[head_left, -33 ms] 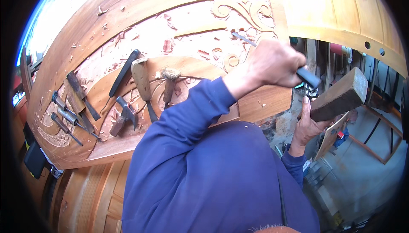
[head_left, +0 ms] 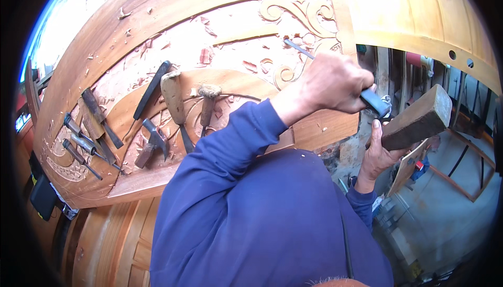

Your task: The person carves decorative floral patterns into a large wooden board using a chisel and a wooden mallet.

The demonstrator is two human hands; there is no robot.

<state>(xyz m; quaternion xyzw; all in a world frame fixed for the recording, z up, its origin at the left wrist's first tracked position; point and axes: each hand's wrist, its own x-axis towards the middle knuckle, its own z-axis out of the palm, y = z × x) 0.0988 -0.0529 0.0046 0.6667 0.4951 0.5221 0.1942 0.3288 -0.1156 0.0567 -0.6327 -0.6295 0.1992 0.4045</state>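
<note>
My left hand (head_left: 338,82) is closed around a chisel with a slim steel blade (head_left: 298,47) and a blue-grey handle (head_left: 373,101). The blade's tip rests at or just over the carved wooden panel (head_left: 314,122), beside raised scrollwork (head_left: 285,9). Low at the right, my right hand (head_left: 377,158) grips a heavy, squared dark wooden mallet (head_left: 414,122) just beyond the chisel handle's end. The mallet's striking part stands clear of the panel's right edge.
On the panel's left half lie several chisels (head_left: 91,119), a black-handled tool (head_left: 152,88), wooden-handled tools (head_left: 173,103), a small hammer (head_left: 154,137) and shavings. A pale wooden board (head_left: 419,12) stands at upper right, above rods and a wooden frame (head_left: 471,192).
My left hand and the chisel handle have shifted slightly left and down, the blade tip staying near the same spot. My right hand and the mallet have barely moved.
</note>
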